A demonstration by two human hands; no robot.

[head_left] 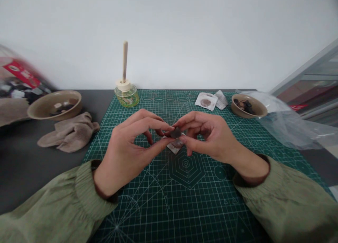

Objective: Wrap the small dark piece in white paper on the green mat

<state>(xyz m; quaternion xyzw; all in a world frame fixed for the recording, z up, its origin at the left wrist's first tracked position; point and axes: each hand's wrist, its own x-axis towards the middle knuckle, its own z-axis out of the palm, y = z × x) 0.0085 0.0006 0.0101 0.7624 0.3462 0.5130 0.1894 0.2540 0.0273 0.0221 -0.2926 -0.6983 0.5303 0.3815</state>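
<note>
dark angular lump point(175, 132) | left hand point(124, 151), right hand point(211, 137) together, pinching it | printed sachet point(173, 147) beneath

Loose sage-green cloth sleeves point(287, 204) on both arms, fabric gathered and puckered into wide banded cuffs point(88, 188). Dark brown lining point(253, 181) shows at the cuff openings. Left hand point(126, 148) and right hand point(211, 137) bare.

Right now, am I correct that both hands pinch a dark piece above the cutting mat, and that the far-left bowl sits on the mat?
No: the far-left bowl sits on the dark tabletop, beside the cutting mat, as the head view shows; the rest stands.
</note>
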